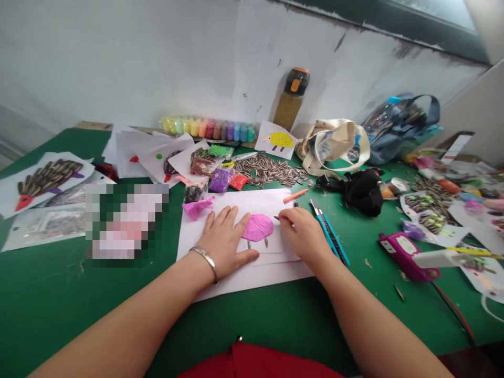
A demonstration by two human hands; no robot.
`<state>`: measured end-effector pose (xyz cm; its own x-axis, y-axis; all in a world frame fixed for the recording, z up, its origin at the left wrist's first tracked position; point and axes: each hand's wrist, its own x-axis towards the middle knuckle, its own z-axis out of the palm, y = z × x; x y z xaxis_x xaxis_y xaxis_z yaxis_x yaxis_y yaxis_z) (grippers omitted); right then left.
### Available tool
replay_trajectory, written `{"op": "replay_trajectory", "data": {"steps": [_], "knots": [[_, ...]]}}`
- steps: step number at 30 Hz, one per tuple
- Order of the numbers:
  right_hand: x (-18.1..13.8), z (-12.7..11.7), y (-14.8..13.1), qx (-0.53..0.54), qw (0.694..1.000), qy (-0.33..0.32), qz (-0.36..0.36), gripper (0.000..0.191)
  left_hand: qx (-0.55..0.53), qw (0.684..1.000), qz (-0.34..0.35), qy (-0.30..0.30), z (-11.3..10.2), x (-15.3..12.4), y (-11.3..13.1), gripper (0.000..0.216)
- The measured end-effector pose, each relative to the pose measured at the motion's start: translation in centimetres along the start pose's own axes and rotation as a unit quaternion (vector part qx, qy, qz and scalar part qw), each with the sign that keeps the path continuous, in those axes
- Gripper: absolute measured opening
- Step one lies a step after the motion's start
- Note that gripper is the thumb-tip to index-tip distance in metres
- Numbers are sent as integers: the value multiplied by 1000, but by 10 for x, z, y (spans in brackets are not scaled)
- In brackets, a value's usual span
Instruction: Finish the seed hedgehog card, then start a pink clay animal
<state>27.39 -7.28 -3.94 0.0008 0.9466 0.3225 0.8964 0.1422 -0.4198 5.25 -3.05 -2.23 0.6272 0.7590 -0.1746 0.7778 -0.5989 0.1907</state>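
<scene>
My left hand (224, 239) lies flat with fingers spread on a white paper sheet (236, 202), its thumb below a pink clay shape (257, 228) pressed onto a smaller paper. A silver bangle circles that wrist. My right hand (303, 233) is closed in a pinch at the pink shape's right edge, holding a small dark thing, perhaps a sunflower seed. An orange clay stick (295, 196) lies just beyond the right hand. A heap of sunflower seeds (268, 170) sits farther back.
On the green table (59, 294): a row of coloured clay tubs (208, 127), clay bags, a yellow hedgehog picture (277, 140), a bottle (292, 98), bags, blue tools (331, 236), a purple glue gun (409, 254) and seed pictures at both sides.
</scene>
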Motion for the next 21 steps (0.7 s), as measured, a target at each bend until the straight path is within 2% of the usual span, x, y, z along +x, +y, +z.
{"op": "replay_trajectory", "data": {"steps": [3, 8, 13, 19, 21], "knots": [[-2, -2, -7, 16, 1000, -6, -13, 17, 2, 1000, 6, -4, -1, 0, -1, 84], [-7, -5, -23, 52, 992, -68, -94, 20, 2, 1000, 8, 2, 0, 0, -2, 83], [-6, -4, -22, 38, 986, -114, -114, 23, 0, 1000, 8, 1, 1, 0, -2, 83], [-4, -7, -14, 61, 988, -87, -113, 23, 1, 1000, 7, 2, 0, 1, -1, 83], [-4, -7, -13, 57, 987, -102, -115, 23, 0, 1000, 7, 2, 0, 0, -1, 83]]}}
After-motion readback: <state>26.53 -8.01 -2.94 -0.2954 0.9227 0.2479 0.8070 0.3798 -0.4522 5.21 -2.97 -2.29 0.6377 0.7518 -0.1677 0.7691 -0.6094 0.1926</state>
